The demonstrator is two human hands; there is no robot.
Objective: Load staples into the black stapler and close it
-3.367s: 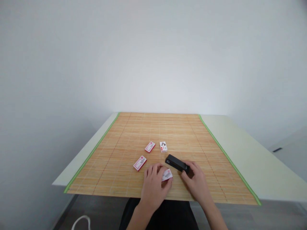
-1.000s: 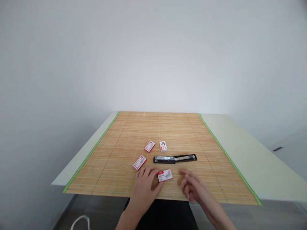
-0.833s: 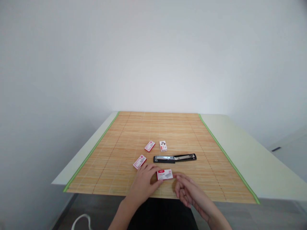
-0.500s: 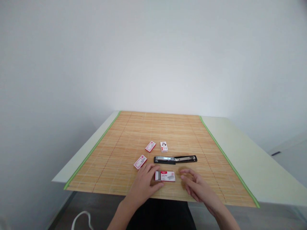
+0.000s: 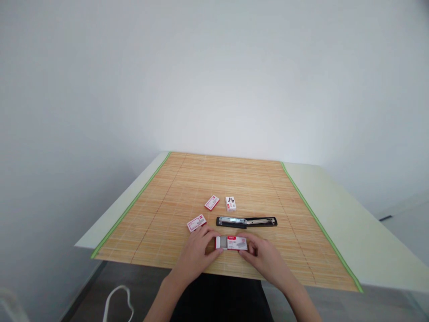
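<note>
Staple box [image 5: 231, 243], near mat [image 5: 174, 188] edge, sleeve half slid, pinched endwise between left hand [image 5: 197, 252] and right hand [image 5: 264, 257] fingers: further push risks the inner tray spilling staples.

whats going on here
A person sits at a table covered by a bamboo mat. Both hands hold a small red-and-white staple box between them, left hand at its left end, right hand at its right; its inner tray looks slid partly out. Just beyond lies a black stapler, swung open flat, and three more small boxes.
</note>
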